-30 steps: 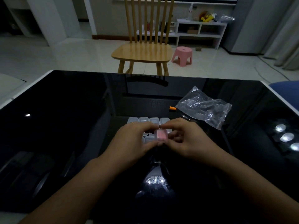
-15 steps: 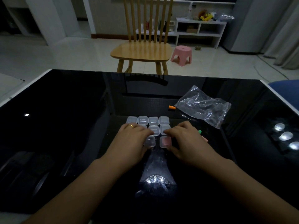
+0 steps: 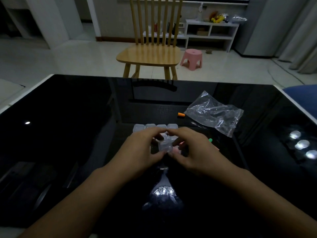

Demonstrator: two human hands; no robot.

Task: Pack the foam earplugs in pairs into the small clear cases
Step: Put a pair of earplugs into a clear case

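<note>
- Left hand [image 3: 139,152] & right hand [image 3: 193,150] meet over the near-centre of the black glass table [image 3: 68,134], both gripping one small clear case [image 3: 165,146].
- Left: thumb under the case's near-left corner, fingers curled over its far side, so a pinch on the case.
- Right: fingers curled onto the case's right side, index tip touching the left index tip above it; thumb low at the near-right edge. Also gripping.
- Case sits between the two sets of fingertips, lifted off the table, approx level; can't tell if the lid is open or closed, and contents are too blurry to read.
- Just right of and below it, partly behind the right thumb: a case w/ pink inside [image 3: 176,150], on the table.
- Row of clear cases [image 3: 155,127] lies just beyond the knuckles, 4 tops visible; more cases show in the gap between the hands, count unclear.
- Orange earplug [image 3: 181,114] lies alone on the table, far of the row, touching or just beside the left corner of the crumpled clear plastic bag [image 3: 214,113].
- Green earplug [image 3: 210,140] peeks out just right of the right hand; a pinkish bit near it is mostly hidden.
- Bag lies far-right of the hands, well apart from the held case.
- Beyond the table: wooden chair [image 3: 149,54], pink stool [image 3: 191,57], white shelf unit [image 3: 211,31].
</note>
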